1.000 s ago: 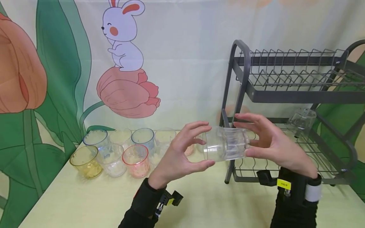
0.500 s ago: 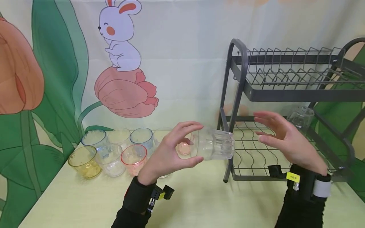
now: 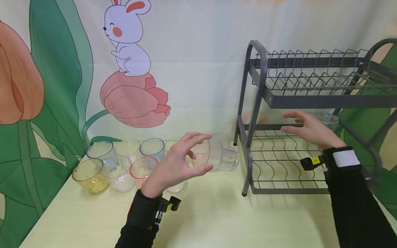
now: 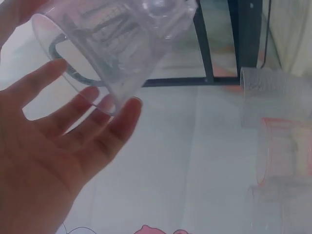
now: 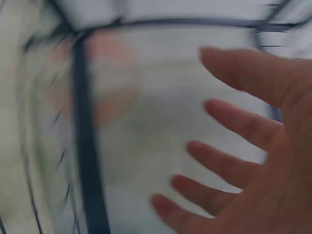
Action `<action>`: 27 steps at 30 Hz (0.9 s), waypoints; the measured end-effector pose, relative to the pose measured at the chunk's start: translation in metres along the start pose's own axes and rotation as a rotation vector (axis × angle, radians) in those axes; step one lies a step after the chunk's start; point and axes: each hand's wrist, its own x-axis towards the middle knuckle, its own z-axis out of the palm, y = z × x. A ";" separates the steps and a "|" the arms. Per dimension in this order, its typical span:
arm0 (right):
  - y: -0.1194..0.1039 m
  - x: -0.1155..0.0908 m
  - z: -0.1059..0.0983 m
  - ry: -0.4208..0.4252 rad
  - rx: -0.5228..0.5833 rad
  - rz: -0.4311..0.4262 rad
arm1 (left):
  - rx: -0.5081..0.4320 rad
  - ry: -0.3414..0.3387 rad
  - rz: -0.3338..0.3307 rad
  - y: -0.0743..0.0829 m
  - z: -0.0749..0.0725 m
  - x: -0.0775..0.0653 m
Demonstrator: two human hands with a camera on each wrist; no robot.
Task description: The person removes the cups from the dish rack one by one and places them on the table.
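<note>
My left hand [image 3: 180, 162] holds a clear drinking glass [image 3: 221, 153] on its side by the rim, its base pointing right. Thumb and fingers span the rim in the left wrist view, where the glass [image 4: 122, 44] tilts across the top. My right hand [image 3: 313, 129] holds nothing; its fingers are spread and relaxed between the two tiers of the dark dish rack [image 3: 310, 102]. Behind it, partly hidden, another clear glass [image 3: 329, 120] sits at the back right of the lower tier.
Several glasses stand on the table at the left, among them a yellow one [image 3: 90, 179], a red-rimmed one [image 3: 144, 167] and a blue-rimmed one [image 3: 152, 148]. The rack's front left foot [image 3: 244, 193] rests on the table. A printed curtain [image 3: 198, 69] hangs behind.
My right hand has let go of the clear glass and moved right, into the rack above the lower tier. My left hand has carried the glass slightly left.
</note>
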 end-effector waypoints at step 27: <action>0.119 0.060 -0.054 0.144 -0.472 0.365 | 0.459 -0.218 -0.206 -0.031 0.020 -0.005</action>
